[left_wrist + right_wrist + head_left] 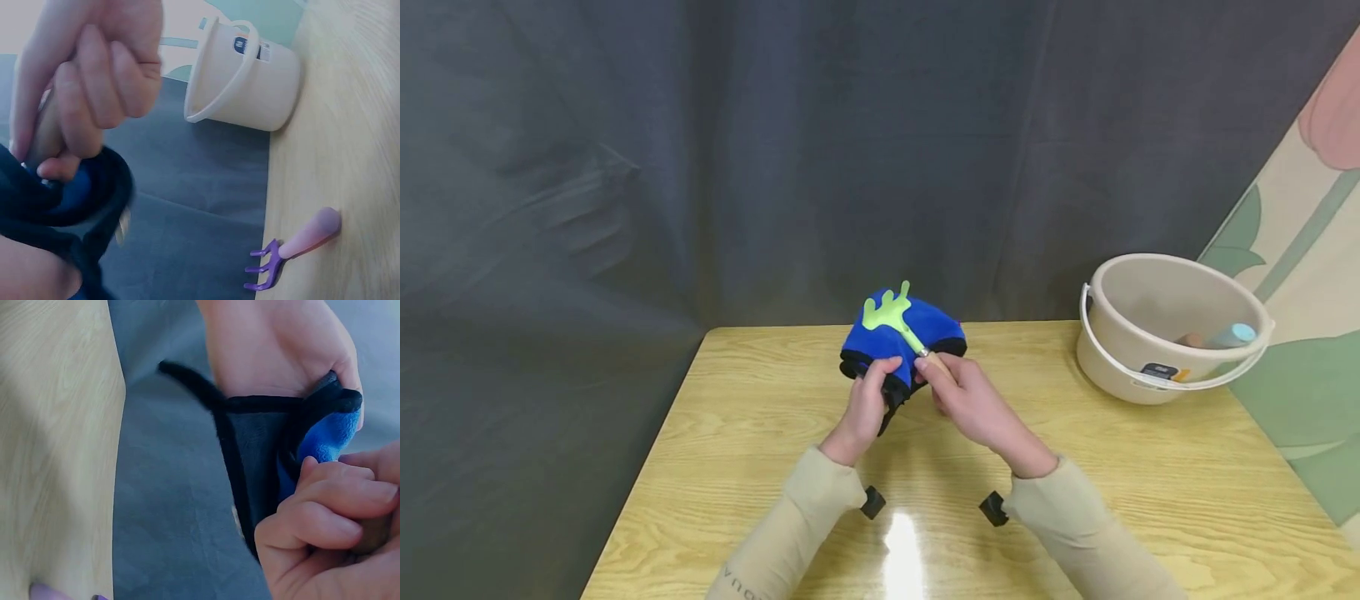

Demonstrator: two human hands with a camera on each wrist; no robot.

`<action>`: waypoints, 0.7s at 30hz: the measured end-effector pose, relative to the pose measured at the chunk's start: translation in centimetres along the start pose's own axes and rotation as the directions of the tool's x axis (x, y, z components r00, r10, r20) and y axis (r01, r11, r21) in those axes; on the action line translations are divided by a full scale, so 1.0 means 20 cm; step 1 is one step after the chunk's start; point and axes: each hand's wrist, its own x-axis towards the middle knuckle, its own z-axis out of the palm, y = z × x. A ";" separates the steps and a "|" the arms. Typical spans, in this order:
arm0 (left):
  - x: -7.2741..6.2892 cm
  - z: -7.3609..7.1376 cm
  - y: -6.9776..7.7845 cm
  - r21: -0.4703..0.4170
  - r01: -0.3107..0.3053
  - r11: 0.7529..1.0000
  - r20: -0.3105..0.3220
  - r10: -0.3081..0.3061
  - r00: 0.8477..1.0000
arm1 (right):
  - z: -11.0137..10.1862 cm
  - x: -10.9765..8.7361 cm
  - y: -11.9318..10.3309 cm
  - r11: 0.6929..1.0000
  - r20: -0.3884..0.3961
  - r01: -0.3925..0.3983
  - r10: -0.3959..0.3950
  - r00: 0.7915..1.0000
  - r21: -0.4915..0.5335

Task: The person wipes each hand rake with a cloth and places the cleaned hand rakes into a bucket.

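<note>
My left hand (867, 407) holds a blue cloth (938, 327) with black edging, its thumb lying on top. Over the cloth lies a light green hand rake (891, 315) with a wooden handle. That handle is gripped by my right hand (970, 402), whose curled fingers show in the left wrist view around the wood (47, 134). From the right wrist, the folded cloth (322, 439) lies against my left palm (275, 353), with one black edge sticking out. The rake's head is not visible there.
A beige bucket (1120, 367) with a white handle stands at the table's right; a light blue cylindrical end (1234, 335) and a brown one (1191, 340) show inside. On the wooden table (700, 467), a purple hand fork with a pink handle (312, 231) lies, seen from the left wrist.
</note>
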 end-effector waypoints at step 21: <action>0.07 -0.15 0.09 -0.018 -0.214 0.977 -0.126 0.210 0.970 | -0.05 -0.06 0.03 0.994 0.165 -0.067 0.079 0.983 -0.081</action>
